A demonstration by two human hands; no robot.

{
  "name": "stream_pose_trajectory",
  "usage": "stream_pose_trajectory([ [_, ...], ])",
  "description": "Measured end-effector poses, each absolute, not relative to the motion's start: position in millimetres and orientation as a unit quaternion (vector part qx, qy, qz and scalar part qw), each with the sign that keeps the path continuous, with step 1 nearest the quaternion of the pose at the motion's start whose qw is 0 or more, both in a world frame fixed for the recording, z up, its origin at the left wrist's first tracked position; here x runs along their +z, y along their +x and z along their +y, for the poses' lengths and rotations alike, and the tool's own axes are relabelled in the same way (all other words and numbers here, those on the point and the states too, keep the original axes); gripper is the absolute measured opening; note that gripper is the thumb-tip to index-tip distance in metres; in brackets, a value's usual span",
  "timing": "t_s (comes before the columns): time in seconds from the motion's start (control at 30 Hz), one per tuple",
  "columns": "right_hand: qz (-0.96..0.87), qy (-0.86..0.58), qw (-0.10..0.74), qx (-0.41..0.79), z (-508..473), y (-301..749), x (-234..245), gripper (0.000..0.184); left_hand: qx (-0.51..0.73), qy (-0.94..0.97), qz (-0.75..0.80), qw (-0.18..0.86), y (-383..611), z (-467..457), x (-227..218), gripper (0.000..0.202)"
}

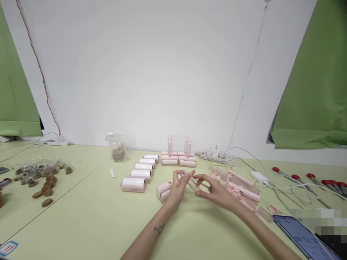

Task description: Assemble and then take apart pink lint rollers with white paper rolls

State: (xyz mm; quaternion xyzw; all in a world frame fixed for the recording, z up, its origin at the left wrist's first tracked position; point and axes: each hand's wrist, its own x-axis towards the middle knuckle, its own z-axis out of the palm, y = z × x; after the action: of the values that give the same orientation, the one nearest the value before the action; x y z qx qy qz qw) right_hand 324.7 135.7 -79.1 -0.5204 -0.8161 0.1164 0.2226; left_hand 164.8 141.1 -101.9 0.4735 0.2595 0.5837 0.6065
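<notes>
My left hand (177, 189) grips a clear, pinkish tube (192, 183) between thumb and fingers, holding it slanted above the table. At the tube's lower right end, the thumb and fingers of my right hand (213, 191) close around it; the exact contact is partly blurred. Just behind my left wrist lies a pink and white rounded case (164, 190), partly hidden by the hand. Beyond my hands, pink cases (187, 162) are stacked against the wall, with several clear pink tubes (170, 146) standing upright on them.
White-topped pink cases (133, 184) form a row on the left. Loose pink parts (244, 191) and a spoon-like piece (273, 209) lie right, near a phone (295, 234), cables and red-ended tools (298, 178). A power strip (217, 159) sits by the wall; cork discs (47, 202) lie far left.
</notes>
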Motion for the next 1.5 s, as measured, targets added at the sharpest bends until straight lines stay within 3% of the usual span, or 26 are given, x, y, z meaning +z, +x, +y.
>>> stream_pose_trajectory([
  [0.1,-0.802,-0.506,0.291,0.129,128,311,-95,0.033,0.538,0.573,0.276,0.554,163,140,-105,0.035],
  [0.2,-0.745,-0.612,0.263,0.047,148,327,-87,0.034,0.520,0.669,0.366,0.385,136,143,-105,0.052],
  [0.27,-0.701,-0.670,0.244,0.014,170,349,-75,0.036,0.496,0.714,0.420,0.260,111,143,-108,0.051],
  [0.37,-0.667,-0.723,0.180,-0.009,200,383,-66,0.026,0.460,0.717,0.492,0.181,80,142,-122,0.054],
  [0.47,-0.675,-0.730,0.109,-0.001,215,406,-72,0.014,0.451,0.653,0.567,0.220,69,140,-145,0.066],
  [0.57,-0.689,-0.720,0.083,-0.006,213,412,-80,0.019,0.442,0.616,0.586,0.288,72,141,-159,0.061],
  [0.73,-0.759,-0.636,0.134,-0.030,191,371,-80,0.035,0.417,0.644,0.518,0.378,82,145,-150,0.044],
  [0.9,-0.891,-0.428,0.147,-0.030,171,299,-93,0.030,0.368,0.698,0.447,0.421,90,150,-142,0.049],
  [1.07,-0.899,-0.401,0.151,-0.087,169,276,-102,0.022,0.375,0.710,0.403,0.439,91,157,-150,0.051],
  [1.17,-0.882,-0.420,0.181,-0.111,164,282,-94,0.026,0.393,0.702,0.405,0.435,88,163,-158,0.052],
  [1.3,-0.847,-0.400,0.318,-0.150,144,300,-80,0.029,0.469,0.674,0.437,0.366,86,161,-157,0.079],
  [1.37,-0.844,-0.340,0.371,-0.186,131,307,-80,0.027,0.548,0.643,0.408,0.346,91,152,-146,0.077],
  [1.43,-0.851,-0.292,0.375,-0.223,120,310,-87,0.030,0.574,0.587,0.345,0.455,102,140,-132,0.064],
  [1.5,-0.864,-0.275,0.354,-0.227,111,310,-96,0.035,0.469,0.505,0.262,0.676,114,127,-119,0.064],
])
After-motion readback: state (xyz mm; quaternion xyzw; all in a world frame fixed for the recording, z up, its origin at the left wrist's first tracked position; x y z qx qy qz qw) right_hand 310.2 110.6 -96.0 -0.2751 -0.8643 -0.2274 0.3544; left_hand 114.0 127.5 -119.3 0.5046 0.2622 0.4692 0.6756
